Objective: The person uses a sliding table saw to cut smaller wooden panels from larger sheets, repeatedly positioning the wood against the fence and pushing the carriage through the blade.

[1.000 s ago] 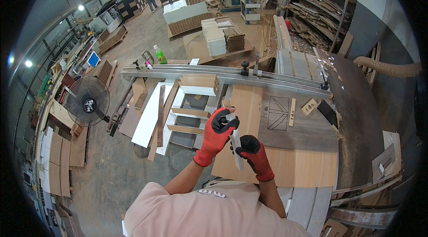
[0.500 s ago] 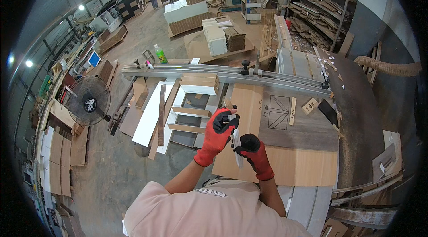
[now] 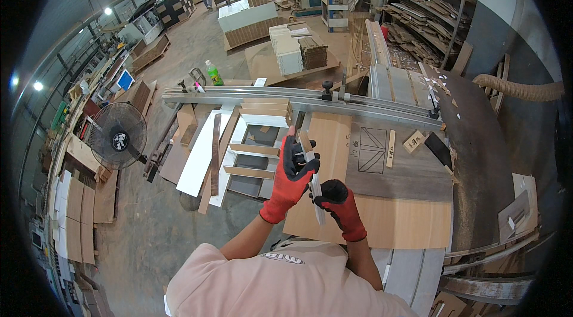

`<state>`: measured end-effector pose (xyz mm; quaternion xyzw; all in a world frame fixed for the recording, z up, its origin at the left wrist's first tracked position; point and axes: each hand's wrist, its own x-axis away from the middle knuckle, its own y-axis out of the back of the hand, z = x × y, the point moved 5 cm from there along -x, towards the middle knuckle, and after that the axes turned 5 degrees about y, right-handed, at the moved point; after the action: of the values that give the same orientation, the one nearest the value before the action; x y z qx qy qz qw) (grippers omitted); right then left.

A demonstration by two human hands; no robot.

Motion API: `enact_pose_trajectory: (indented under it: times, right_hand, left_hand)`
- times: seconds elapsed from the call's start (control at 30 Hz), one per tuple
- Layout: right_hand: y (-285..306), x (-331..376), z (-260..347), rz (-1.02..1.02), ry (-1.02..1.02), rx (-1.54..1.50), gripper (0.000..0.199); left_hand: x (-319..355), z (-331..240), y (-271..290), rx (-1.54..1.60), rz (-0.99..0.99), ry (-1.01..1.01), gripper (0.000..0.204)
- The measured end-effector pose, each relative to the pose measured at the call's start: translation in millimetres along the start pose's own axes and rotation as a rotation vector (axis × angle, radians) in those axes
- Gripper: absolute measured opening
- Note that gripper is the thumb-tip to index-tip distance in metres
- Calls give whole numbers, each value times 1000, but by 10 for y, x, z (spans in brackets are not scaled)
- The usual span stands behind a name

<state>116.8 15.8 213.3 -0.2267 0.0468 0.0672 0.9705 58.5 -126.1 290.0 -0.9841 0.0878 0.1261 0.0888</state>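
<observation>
Before my chest, a slim bundle of narrow board strips (image 3: 318, 200) stands tilted, wood-coloured at its upper end and pale along its edges. My left hand (image 3: 291, 177), in a red glove with black palm and fingers, grips its upper part. One finger of that hand points up, and other black fingertips show past the strips' right side. Lower down, my right hand (image 3: 341, 208), gloved alike, is closed on the strips from the right; its fingertips are partly hidden. Beneath them lies a light wood panel (image 3: 325, 138) on the saw table.
A grey-brown board (image 3: 406, 182) with a drawn diagram bears small labelled pieces. Behind runs a metal fence rail (image 3: 239, 95). White-and-wood pieces (image 3: 256, 150) lie left, near a standing fan (image 3: 119, 135). A green bottle (image 3: 213, 72) stands beyond the rail.
My left hand's fingers have loosened and one has stretched upward, baring more of the strips' upper end. The right hand has stayed in place.
</observation>
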Motion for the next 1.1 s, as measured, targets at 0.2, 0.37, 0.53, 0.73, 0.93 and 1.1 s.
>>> enact_pose_trajectory:
  times: [0.2,0.37,0.53,0.73,0.93,1.1]
  right_hand:
    - [102,-24,-145,-15,40,45,23]
    - [42,9,20,-18,-14,60,24]
    - [134,37,21,-34,-2,-3,25]
    - [492,200,76,-155,14,54,27]
    - [1358,554,242,-375,59,484,30]
    - [2792,965,508,-775,-65,1346,36]
  left_hand:
    - [-33,32,-8,-49,-13,-99,100]
    - [7,-112,-96,34,-1,-34,96]
    - [-40,-14,-173,-2,30,33,71]
    - [-180,376,-453,38,154,143,43]
    - [-291,1278,-1051,59,325,333,62]
    - [-287,1827,-1974,-562,557,-147,72]
